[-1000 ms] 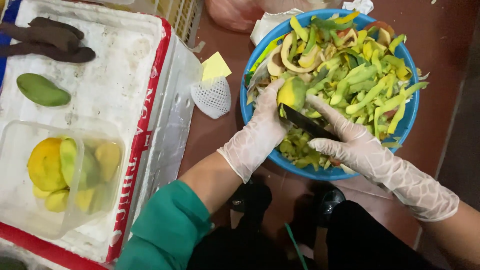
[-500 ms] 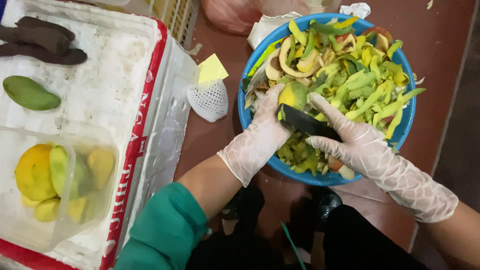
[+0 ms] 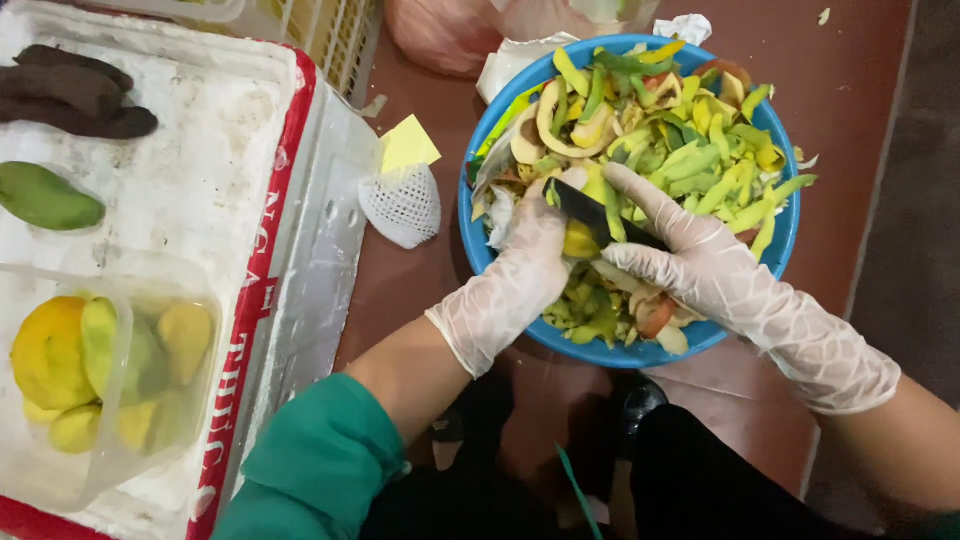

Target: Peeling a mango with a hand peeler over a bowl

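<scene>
Left hand (image 3: 520, 275) in thin clear glove, closed round a small yellow-green mango (image 3: 582, 238), held over the round blue plastic basin (image 3: 478, 245). Right hand (image 3: 700, 265), also gloved, gripping a dark-bladed knife (image 3: 590, 213); index finger laid along the blade's back, blade resting on the fruit. Hands close together, nearly touching, both above basin centre.

Basin heaped w/ green and yellow peel strips (image 3: 700, 150), piled up to the far rim; near rim just clear of the dark-clad knees. Little open room inside the basin; bare red-brown floor (image 3: 860, 60) open to the right of it and beyond.

Left of basin, just apart: white foam mesh fruit sleeve (image 3: 402, 205), and a small yellow square of paper (image 3: 408, 148) beyond that. Further left: white foam box lid (image 3: 170, 170) w/ red border strip along its edge nearest the basin, carrying red lettering. On the lid, well apart from basin: whole green mango (image 3: 45, 197), dark brown folded cloth (image 3: 70, 92) at far corner, clear plastic tub (image 3: 110, 385) w/ peeled yellow mangoes at near corner.

Beyond basin: pink plastic bag (image 3: 440, 30), crumpled white tissue (image 3: 695, 27), pale slatted crate (image 3: 330, 30) to the far left.
</scene>
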